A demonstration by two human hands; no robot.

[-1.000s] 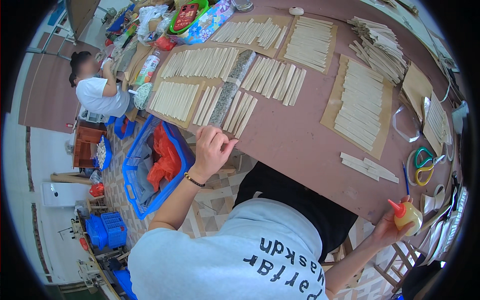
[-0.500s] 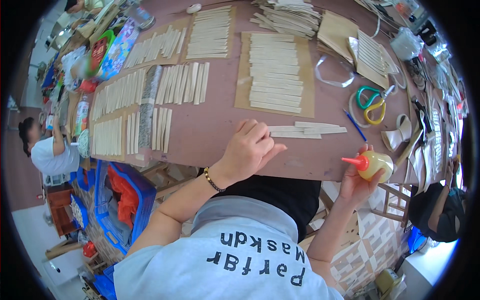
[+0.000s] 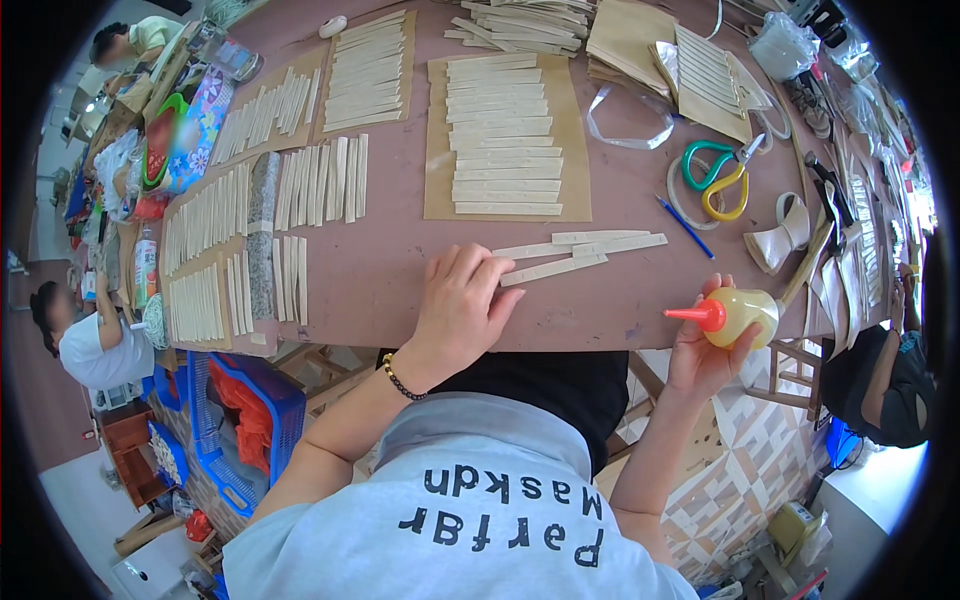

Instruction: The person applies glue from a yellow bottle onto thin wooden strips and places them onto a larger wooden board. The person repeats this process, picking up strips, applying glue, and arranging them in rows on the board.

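Note:
My left hand (image 3: 460, 310) rests at the table's front with its fingers curled. The near end of a pale flat strip (image 3: 555, 270) lies between its index finger and thumb, though the fingertips are partly hidden. Other loose strips (image 3: 615, 242) lie just beyond, overlapping in a slight fan. In my right hand (image 3: 700, 365) is a round squeeze bottle (image 3: 748, 318) with yellowish contents, tilted on its side. Its red pointed nozzle (image 3: 697, 315) faces left toward the strips, apart from them and above the table edge.
Rows of strips lie on a brown sheet (image 3: 577, 190) ahead and in groups (image 3: 320, 185) at left. Scissors (image 3: 722, 180), a blue pen (image 3: 685, 227) and a tape roll (image 3: 778, 237) are at right. A blue basket (image 3: 290, 400) stands below left. Other people work (image 3: 95, 340) at the sides.
My left hand has lowered slightly, and the nearest strip has swung into a slant with its left end toward me. The bottle stays in my right hand. The view has shifted somewhat.

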